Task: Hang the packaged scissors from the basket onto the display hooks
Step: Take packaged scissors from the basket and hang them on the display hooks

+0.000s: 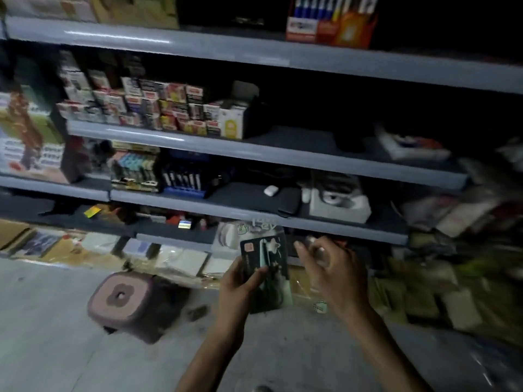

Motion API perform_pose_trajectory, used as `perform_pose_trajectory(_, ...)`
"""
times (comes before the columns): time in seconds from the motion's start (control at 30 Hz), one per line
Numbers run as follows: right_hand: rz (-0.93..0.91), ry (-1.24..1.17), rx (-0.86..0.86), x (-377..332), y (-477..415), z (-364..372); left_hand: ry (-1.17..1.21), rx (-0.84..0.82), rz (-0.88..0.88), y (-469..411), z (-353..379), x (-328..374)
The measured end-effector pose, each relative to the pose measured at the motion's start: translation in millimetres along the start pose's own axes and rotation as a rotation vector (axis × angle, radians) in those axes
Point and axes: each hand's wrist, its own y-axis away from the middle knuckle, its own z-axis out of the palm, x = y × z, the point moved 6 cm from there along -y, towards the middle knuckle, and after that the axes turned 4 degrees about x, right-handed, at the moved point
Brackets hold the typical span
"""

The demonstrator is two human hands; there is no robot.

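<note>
My left hand grips a dark packaged pair of scissors by its lower left side, holding it upright in front of the lowest shelf. The pack has a clear top flap with pale print. My right hand hovers just to the right of the pack with fingers loosely curled; something small and blurred sits at its fingertips, and I cannot make out what. No basket and no display hooks show in this dim, blurred view.
Grey shelves run across the view, stocked with small boxes and pen packs. A pink plastic stool stands on the grey floor at the lower left. Piled packets crowd the right side.
</note>
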Motion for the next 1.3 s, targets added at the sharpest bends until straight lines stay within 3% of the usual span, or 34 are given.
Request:
perform_pose_trajectory(0.23, 0.357, -0.441, 0.064, 55, 24, -78, -0.024, -0.378, -0.031, 22, 111, -16)
perform_pose_trajectory(0.5, 0.312, -0.525, 0.270, 114, 33, -175, -0.118, -0.693, 0.006, 61, 229, -12)
perform_pose_trajectory(0.67, 0.299, -0.532, 0.336, 160, 29, -230, -0.112, -0.635, 0.175, 59, 299, 9)
perform_pose_trajectory(0.97, 0.263, -0.521, 0.391, 245, -1, -320, -0.044, -0.485, 0.231, 69, 425, 6)
perform_pose_trajectory(1.3, 0.291, -0.680, 0.714, 318, -54, -393, -0.003, -0.436, 0.280, 49, 523, 18)
